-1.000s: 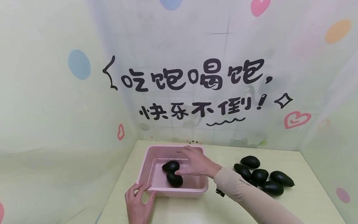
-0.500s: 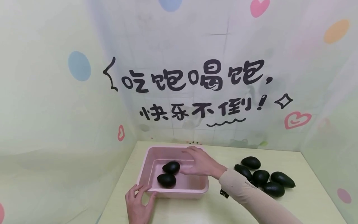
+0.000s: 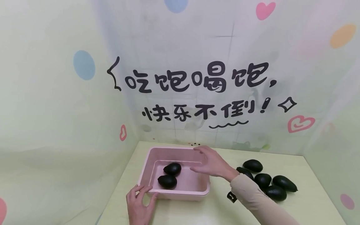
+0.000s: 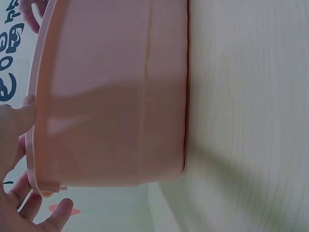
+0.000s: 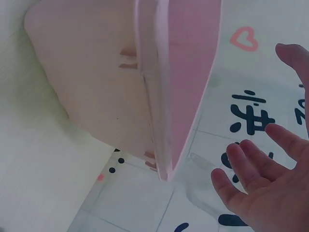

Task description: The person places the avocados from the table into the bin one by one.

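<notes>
Two dark avocados, a rear one (image 3: 172, 169) and a front one (image 3: 167, 181), lie side by side in the left part of a pink plastic bin (image 3: 182, 193). My left hand (image 3: 139, 204) grips the bin's front left corner; in the left wrist view the thumb lies against the outside of the rim, and some fingers reach past the corner. Over the bin's right side hovers my right hand (image 3: 215, 162), fingers spread and holding nothing. The right wrist view shows its fingers apart from the bin's rim.
Several more avocados (image 3: 276, 193) lie in a cluster on the pale wooden table (image 3: 219, 209), right of the bin, partly behind my right sleeve. A small black item (image 3: 232, 197) shows under the right wrist. Printed curtain walls (image 3: 180, 131) enclose the table's back and sides.
The front avocado has left my right hand and rolled left within the bin. My right hand has drawn back to the right. The left hand stays on the corner.
</notes>
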Motion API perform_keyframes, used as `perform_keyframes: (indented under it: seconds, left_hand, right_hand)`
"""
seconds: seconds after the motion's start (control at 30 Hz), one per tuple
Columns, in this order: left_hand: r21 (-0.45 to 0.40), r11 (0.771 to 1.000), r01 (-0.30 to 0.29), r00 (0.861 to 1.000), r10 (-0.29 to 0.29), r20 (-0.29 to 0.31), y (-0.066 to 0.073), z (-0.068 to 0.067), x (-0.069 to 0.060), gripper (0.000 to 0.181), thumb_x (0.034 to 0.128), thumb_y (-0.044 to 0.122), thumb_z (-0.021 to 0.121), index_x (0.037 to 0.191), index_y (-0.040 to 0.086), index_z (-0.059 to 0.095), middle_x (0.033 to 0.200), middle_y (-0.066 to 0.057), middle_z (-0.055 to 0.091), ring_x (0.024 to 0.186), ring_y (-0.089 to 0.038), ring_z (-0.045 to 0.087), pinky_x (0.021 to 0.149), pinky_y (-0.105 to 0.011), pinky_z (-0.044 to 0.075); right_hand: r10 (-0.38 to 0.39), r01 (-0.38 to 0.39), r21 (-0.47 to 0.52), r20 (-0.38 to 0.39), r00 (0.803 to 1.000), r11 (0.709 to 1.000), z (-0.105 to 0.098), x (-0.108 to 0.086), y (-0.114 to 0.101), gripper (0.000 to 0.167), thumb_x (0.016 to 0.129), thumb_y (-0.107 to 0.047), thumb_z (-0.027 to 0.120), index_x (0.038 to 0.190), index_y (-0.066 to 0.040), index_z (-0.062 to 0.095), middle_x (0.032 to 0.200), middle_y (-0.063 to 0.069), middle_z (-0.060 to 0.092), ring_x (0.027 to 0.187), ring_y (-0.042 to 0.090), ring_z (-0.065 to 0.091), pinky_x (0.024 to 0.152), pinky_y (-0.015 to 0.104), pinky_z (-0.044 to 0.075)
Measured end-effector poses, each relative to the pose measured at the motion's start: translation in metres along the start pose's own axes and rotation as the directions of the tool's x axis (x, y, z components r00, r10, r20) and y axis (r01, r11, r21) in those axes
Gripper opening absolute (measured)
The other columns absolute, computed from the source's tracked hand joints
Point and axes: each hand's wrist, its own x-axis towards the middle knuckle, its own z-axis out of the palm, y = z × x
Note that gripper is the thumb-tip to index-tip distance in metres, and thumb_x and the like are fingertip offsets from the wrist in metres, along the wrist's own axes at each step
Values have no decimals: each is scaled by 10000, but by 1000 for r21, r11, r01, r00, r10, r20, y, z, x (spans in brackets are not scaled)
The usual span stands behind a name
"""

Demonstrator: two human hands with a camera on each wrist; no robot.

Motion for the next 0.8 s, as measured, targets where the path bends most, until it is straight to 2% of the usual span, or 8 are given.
perform_keyframes:
  seconds: [0.2,0.53,0.8]
  left_hand:
    - [7,1000,6,1000,-6,13,0,0,0,378,637,121,979,970,83,804,1126,-186,650,1182,-415,517,917,-226,457]
    - [15,1000,15,1000,-15,11,0,-1,1,379,640,119,982,969,84,797,1135,-202,645,1184,-403,507,943,-121,427]
    - [-8,1000,0,1000,0,-1,-1,0,0,389,622,110,971,975,129,809,1133,-157,665,1175,-402,523,955,-73,411]
  right_hand:
    - [11,-9,33,-56,998,999,-11,-5,3,818,825,-477,886,1501,-131,580,1498,90,619,1304,337,633,1073,573,539]
    - [30,-29,11,-132,991,1000,-16,-17,17,758,852,-504,865,1482,-187,587,1506,51,621,1315,312,632,1072,585,537]
    - [54,-47,32,-248,967,998,-15,-34,33,755,861,-407,880,1475,-75,590,1477,110,646,1297,350,647,1088,579,531]
